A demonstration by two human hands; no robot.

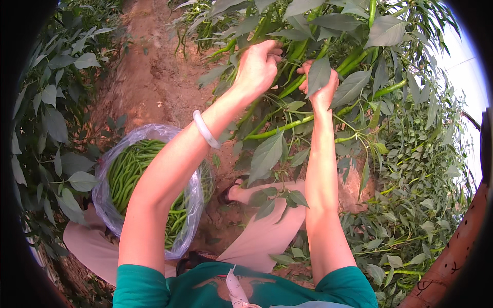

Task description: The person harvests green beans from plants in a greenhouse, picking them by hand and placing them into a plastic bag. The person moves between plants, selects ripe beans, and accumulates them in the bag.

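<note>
My left hand (262,63), its fingers curled, is among the leaves of a pepper plant (265,154) and beside long green chili peppers (296,52). Foliage covers its fingertips, so whether it grips anything is unclear. A pale bangle (206,129) circles that forearm. To the right, my right hand (325,86) is bent in at the same plant, partly hidden behind a broad leaf (319,75). Its fingers touch or nearly touch a green chili pepper (291,87); their hold cannot be made out. Below my left forearm stands an open clear plastic bag (194,204) holding many picked green chili peppers (133,169).
Reddish bare soil (150,77) runs between the plant rows. Dense pepper foliage rises at left (57,111) and right (408,231). My bent legs (265,235) flank the bag. At lower right is a reddish-brown curved surface (446,250) with dark marks.
</note>
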